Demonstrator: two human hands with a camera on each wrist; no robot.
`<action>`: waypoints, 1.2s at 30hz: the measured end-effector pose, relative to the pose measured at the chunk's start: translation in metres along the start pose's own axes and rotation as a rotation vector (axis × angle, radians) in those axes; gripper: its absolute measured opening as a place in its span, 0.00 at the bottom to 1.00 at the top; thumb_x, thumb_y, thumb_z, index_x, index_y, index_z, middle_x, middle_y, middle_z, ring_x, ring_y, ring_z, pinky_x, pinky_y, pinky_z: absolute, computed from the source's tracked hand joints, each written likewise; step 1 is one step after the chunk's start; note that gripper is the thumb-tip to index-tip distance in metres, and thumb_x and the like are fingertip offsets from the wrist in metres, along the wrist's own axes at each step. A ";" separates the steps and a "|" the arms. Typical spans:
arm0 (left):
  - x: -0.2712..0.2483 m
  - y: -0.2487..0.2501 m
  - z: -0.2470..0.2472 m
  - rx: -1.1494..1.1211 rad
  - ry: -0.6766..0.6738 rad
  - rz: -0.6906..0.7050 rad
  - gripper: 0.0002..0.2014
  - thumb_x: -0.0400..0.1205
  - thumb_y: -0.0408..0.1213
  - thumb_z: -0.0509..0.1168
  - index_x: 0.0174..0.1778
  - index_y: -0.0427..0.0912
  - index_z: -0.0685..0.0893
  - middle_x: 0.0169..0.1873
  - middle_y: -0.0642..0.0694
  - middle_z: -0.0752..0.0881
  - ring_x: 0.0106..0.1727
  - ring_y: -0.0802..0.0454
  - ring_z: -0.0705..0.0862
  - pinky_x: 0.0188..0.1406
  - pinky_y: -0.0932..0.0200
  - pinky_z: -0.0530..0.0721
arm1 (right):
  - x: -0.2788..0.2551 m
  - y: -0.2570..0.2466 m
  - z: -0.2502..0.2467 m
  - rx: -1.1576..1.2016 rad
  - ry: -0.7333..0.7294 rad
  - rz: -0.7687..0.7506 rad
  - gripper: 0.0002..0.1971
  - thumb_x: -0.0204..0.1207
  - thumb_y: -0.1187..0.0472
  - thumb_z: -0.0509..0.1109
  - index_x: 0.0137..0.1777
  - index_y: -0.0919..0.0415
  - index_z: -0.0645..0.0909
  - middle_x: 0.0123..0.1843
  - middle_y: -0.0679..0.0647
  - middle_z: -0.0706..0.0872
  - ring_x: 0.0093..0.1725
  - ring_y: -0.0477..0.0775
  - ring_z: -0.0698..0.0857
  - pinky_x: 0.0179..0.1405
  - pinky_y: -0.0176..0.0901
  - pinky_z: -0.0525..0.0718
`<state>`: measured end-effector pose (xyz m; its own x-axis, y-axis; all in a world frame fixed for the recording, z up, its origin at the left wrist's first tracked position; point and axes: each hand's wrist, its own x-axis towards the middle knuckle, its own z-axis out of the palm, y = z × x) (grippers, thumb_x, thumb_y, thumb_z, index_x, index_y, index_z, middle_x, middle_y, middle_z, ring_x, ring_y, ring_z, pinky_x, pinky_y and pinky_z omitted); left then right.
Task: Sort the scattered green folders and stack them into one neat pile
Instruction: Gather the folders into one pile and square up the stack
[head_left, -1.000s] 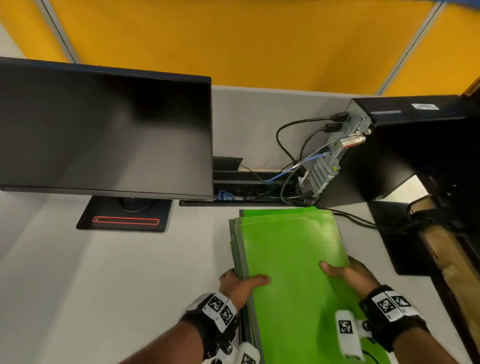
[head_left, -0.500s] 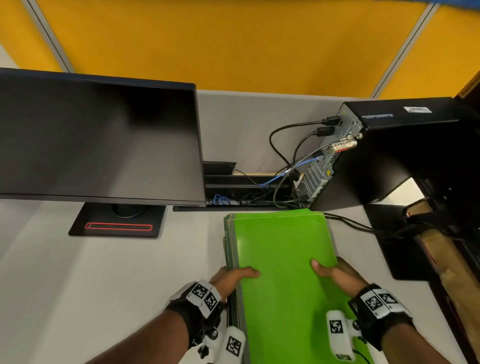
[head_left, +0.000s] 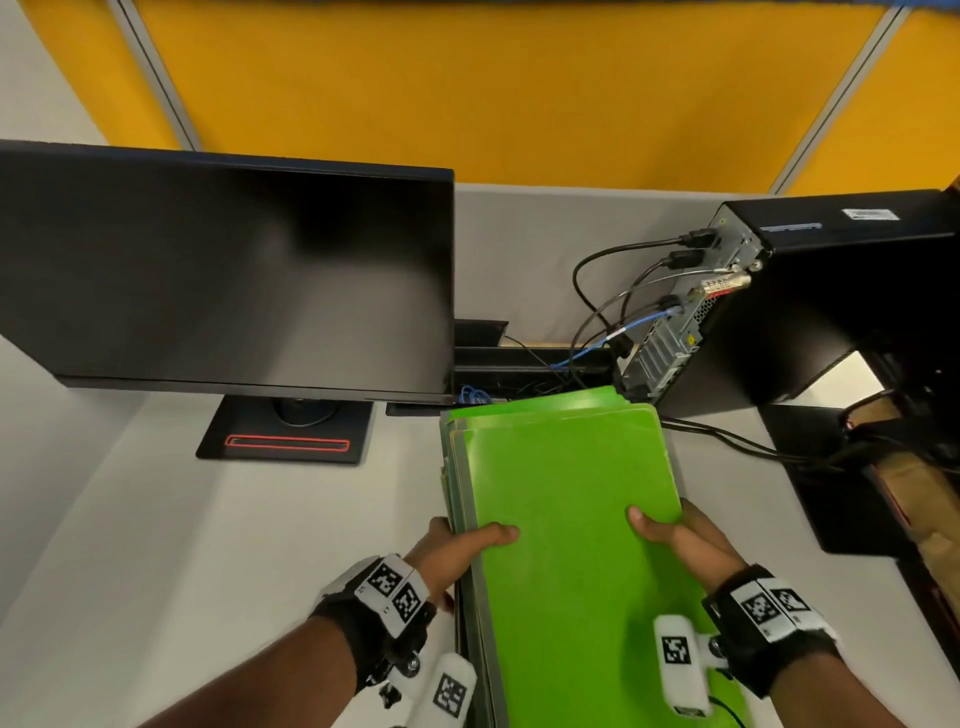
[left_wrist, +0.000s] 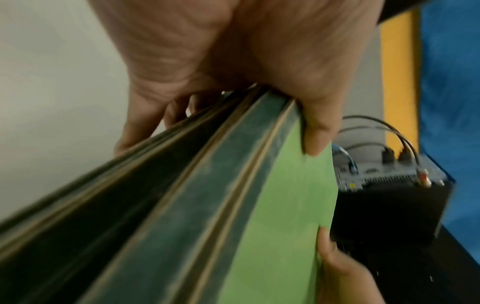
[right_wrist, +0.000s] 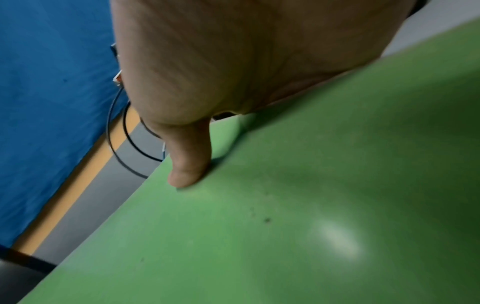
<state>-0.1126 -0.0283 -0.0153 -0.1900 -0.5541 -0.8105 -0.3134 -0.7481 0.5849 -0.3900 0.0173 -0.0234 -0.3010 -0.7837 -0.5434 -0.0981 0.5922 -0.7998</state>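
Note:
A stack of several green folders (head_left: 566, 499) is held above the grey desk (head_left: 156, 519), its far end close to the computer tower. My left hand (head_left: 467, 545) grips the stack's left edge, thumb on top and fingers underneath; the left wrist view shows the folder stack (left_wrist: 272, 226) with its dark spines pinched by the left hand (left_wrist: 259, 72). My right hand (head_left: 680, 535) grips the right edge, thumb on the top cover. In the right wrist view the right hand's thumb (right_wrist: 189, 160) presses the top folder (right_wrist: 311, 205); its fingers are hidden under the stack.
A dark monitor (head_left: 223, 280) on a black stand (head_left: 285, 436) stands at the left. A black computer tower (head_left: 810, 301) with cables (head_left: 613, 291) sits at the back right, just past the stack. Yellow partition panels (head_left: 467, 88) back the desk.
The stack, gripped by both hands throughout, has shifted slightly forward toward the tower and cable tray; the hands keep the same grip on its side edges.

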 end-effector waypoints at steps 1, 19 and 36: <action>-0.002 0.000 -0.004 0.002 0.014 0.050 0.56 0.49 0.61 0.79 0.72 0.46 0.66 0.68 0.46 0.77 0.66 0.43 0.77 0.57 0.42 0.80 | -0.002 -0.004 0.004 0.017 0.013 -0.020 0.22 0.69 0.55 0.77 0.62 0.56 0.79 0.51 0.48 0.89 0.52 0.47 0.86 0.41 0.38 0.78; -0.049 -0.011 -0.017 -0.052 0.063 0.610 0.38 0.58 0.47 0.82 0.62 0.53 0.72 0.55 0.51 0.87 0.55 0.55 0.87 0.52 0.61 0.85 | -0.072 -0.024 0.013 0.212 0.047 -0.336 0.33 0.56 0.47 0.81 0.62 0.49 0.76 0.56 0.50 0.88 0.55 0.50 0.87 0.53 0.45 0.84; -0.084 0.017 -0.079 0.361 0.188 0.957 0.41 0.53 0.62 0.76 0.63 0.58 0.72 0.54 0.63 0.82 0.53 0.80 0.81 0.48 0.82 0.78 | -0.078 -0.046 0.041 0.223 0.132 -0.751 0.47 0.59 0.55 0.81 0.76 0.54 0.59 0.68 0.55 0.78 0.66 0.48 0.81 0.64 0.49 0.80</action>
<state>-0.0285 -0.0228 0.0654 -0.3675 -0.9297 0.0233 -0.3737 0.1706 0.9117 -0.3234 0.0439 0.0453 -0.3412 -0.9215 0.1854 -0.1320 -0.1484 -0.9801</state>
